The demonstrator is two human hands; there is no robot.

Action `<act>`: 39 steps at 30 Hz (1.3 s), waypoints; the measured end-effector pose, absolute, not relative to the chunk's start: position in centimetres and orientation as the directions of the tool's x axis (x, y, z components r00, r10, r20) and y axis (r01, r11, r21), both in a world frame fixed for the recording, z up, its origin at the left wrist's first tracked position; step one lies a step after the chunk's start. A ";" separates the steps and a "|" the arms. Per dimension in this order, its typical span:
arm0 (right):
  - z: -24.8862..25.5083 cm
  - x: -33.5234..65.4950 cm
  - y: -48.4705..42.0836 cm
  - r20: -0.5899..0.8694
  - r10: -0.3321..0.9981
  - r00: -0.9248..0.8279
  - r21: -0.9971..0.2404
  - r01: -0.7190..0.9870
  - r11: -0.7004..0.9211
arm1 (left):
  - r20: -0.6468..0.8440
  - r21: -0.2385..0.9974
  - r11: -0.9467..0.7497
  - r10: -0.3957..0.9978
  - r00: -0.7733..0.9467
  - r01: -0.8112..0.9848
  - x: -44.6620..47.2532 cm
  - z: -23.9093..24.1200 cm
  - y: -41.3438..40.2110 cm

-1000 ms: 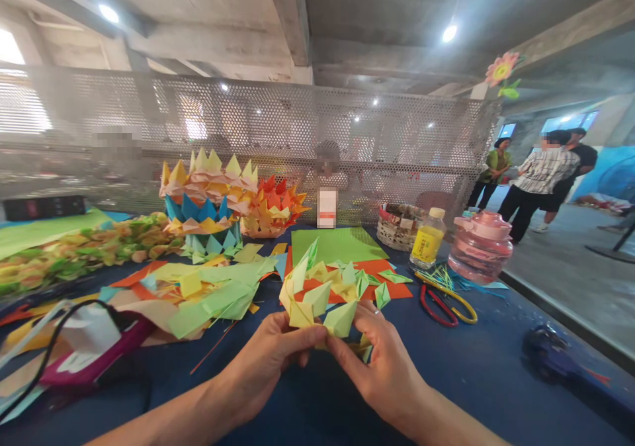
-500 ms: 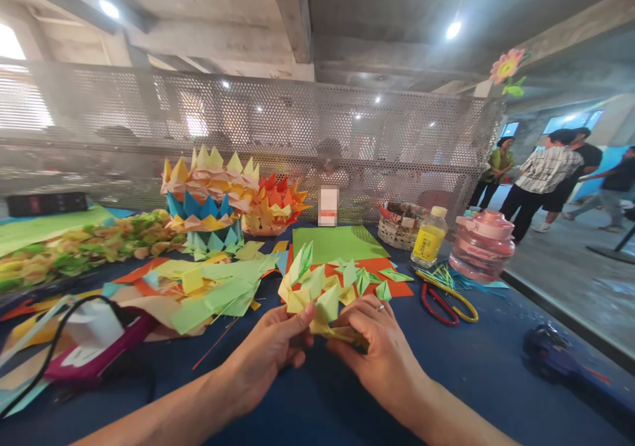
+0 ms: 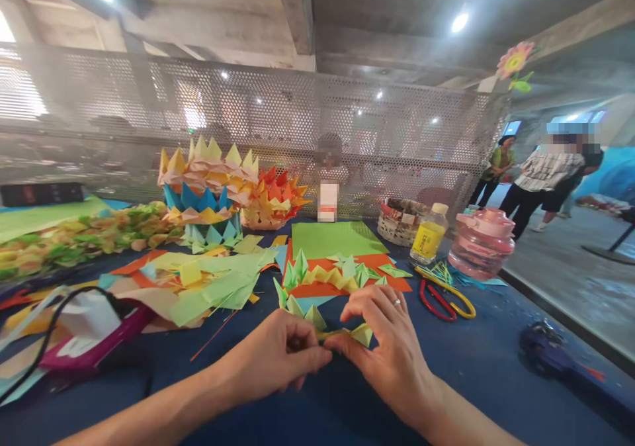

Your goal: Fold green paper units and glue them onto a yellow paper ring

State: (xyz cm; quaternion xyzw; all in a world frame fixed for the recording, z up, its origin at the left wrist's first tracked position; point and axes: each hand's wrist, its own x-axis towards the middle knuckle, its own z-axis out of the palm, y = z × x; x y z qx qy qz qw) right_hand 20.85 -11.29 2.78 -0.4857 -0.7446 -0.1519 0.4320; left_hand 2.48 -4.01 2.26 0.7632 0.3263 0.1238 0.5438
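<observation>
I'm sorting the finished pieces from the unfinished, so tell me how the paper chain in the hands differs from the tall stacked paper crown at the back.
The paper chain is a low, open curved strip; the stacked paper crown is a closed ring built in tiers. The chain is yellow and green; the crown adds blue, pink and orange. The left hand and right hand pinch the chain; the crown stands untouched. Both are made of pointed folded units.
</observation>
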 end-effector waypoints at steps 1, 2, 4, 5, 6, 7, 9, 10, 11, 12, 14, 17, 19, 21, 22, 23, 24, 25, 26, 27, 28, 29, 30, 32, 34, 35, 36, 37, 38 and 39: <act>3.0 20.8 -11.5 0.814 0.554 -0.172 -0.162 0.850 0.501 | -0.128 0.922 -0.202 0.646 0.752 0.330 2.4 2.4 -4.1; 3.1 20.7 -11.6 0.832 0.523 -0.187 -0.133 0.847 0.515 | -0.087 0.936 -0.204 0.653 0.753 0.286 2.4 2.6 -4.2; 3.3 20.6 -11.9 0.850 0.483 -0.209 -0.096 0.841 0.532 | -0.002 0.959 -0.215 0.652 0.759 0.186 2.2 2.6 -4.4; 3.3 20.6 -11.9 0.853 0.476 -0.216 -0.087 0.839 0.537 | 0.038 0.964 -0.223 0.654 0.756 0.145 2.1 2.6 -4.5; 3.3 20.6 -12.0 0.853 0.474 -0.219 -0.084 0.839 0.538 | 0.072 0.966 -0.232 0.662 0.746 0.113 2.1 2.5 -4.5; 3.3 20.5 -12.0 0.853 0.473 -0.220 -0.083 0.838 0.539 | 0.102 0.965 -0.246 0.674 0.731 0.092 2.0 2.4 -4.6; 3.4 20.5 -12.0 0.856 0.467 -0.222 -0.077 0.838 0.540 | 0.156 0.957 -0.283 0.697 0.700 0.068 2.0 2.2 -4.7; 3.5 20.4 -12.0 0.858 0.462 -0.226 -0.071 0.838 0.542 | 0.188 0.951 -0.305 0.707 0.682 0.053 2.1 2.1 -4.7; 3.5 20.4 -12.0 0.860 0.457 -0.228 -0.067 0.837 0.544 | 0.228 0.941 -0.336 0.704 0.673 0.032 2.1 2.0 -4.7; 3.6 20.4 -12.0 0.860 0.455 -0.232 -0.064 0.835 0.546 | 0.275 0.928 -0.373 0.695 0.665 0.006 2.2 1.9 -4.7; 3.6 20.4 -12.0 0.856 0.459 -0.237 -0.065 0.832 0.551 | 0.368 0.893 -0.448 0.664 0.651 -0.047 2.3 1.6 -4.7; 3.5 20.4 -12.0 0.844 0.477 -0.244 -0.082 0.821 0.565 | 0.460 0.848 -0.519 0.627 0.629 -0.102 2.3 1.4 -4.8; 3.4 20.4 -12.1 0.837 0.489 -0.245 -0.099 0.812 0.575 | 0.497 0.827 -0.550 0.614 0.613 -0.119 2.3 1.4 -4.9; 3.3 20.4 -12.1 0.835 0.494 -0.241 -0.109 0.808 0.578 | 0.522 0.809 -0.574 0.603 0.603 -0.126 2.2 1.4 -5.1; 3.3 20.4 -12.1 0.835 0.495 -0.241 -0.109 0.809 0.578 | 0.526 0.804 -0.582 0.600 0.603 -0.122 2.2 1.5 -5.1; 3.3 20.4 -12.1 0.836 0.492 -0.242 -0.107 0.809 0.579 | 0.523 0.803 -0.585 0.597 0.609 -0.116 2.2 1.5 -5.2; 3.3 20.4 -12.1 0.837 0.490 -0.244 -0.103 0.809 0.579 | 0.518 0.803 -0.585 0.595 0.614 -0.111 2.2 1.6 -5.2; 3.3 20.4 -12.1 0.836 0.490 -0.247 -0.100 0.809 0.579 | 0.512 0.806 -0.583 0.594 0.620 -0.107 2.2 1.6 -5.2; 3.3 20.4 -12.1 0.835 0.489 -0.253 -0.095 0.809 0.580 | 0.506 0.807 -0.581 0.590 0.629 -0.104 2.2 1.6 -5.1; 3.3 20.4 -12.1 0.835 0.486 -0.258 -0.088 0.809 0.581 | 0.503 0.808 -0.579 0.586 0.635 -0.105 2.2 1.6 -5.1; 3.3 20.4 -12.1 0.835 0.485 -0.262 -0.083 0.810 0.581 | 0.504 0.808 -0.579 0.582 0.639 -0.109 2.2 1.6 -5.0; 3.3 20.4 -12.1 0.834 0.483 -0.267 -0.077 0.811 0.580 | 0.506 0.805 -0.582 0.574 0.644 -0.113 2.2 1.6 -4.9; 3.3 20.3 -12.2 0.834 0.482 -0.270 -0.072 0.812 0.580 | 0.507 0.804 -0.584 0.572 0.644 -0.114 2.2 1.6 -4.9; 3.3 20.3 -12.2 0.835 0.477 -0.273 -0.064 0.814 0.577 | 0.512 0.799 -0.590 0.569 0.644 -0.114 2.3 1.6 -4.9; 3.3 20.3 -12.3 0.836 0.475 -0.273 -0.057 0.819 0.571 | 0.525 0.792 -0.599 0.573 0.629 -0.114 2.3 1.7 -5.0; 3.3 20.3 -12.4 0.838 0.473 -0.273 -0.053 0.821 0.568 | 0.532 0.787 -0.606 0.575 0.622 -0.114 2.4 1.8 -5.0; 3.3 20.3 -12.4 0.835 0.477 -0.274 -0.052 0.824 0.564 | 0.540 0.781 -0.613 0.573 0.617 -0.115 2.4 1.9 -5.1; 3.3 20.3 -12.4 0.832 0.482 -0.276 -0.051 0.826 0.561 | 0.546 0.776 -0.620 0.571 0.613 -0.115 2.4 1.9 -5.1; 3.3 20.4 -12.4 0.828 0.486 -0.280 -0.050 0.827 0.561 | 0.549 0.773 -0.625 0.568 0.613 -0.113 2.4 2.0 -5.1; 3.3 20.4 -12.4 0.824 0.490 -0.285 -0.047 0.827 0.560 | 0.551 0.769 -0.629 0.564 0.615 -0.112 2.4 2.0 -5.2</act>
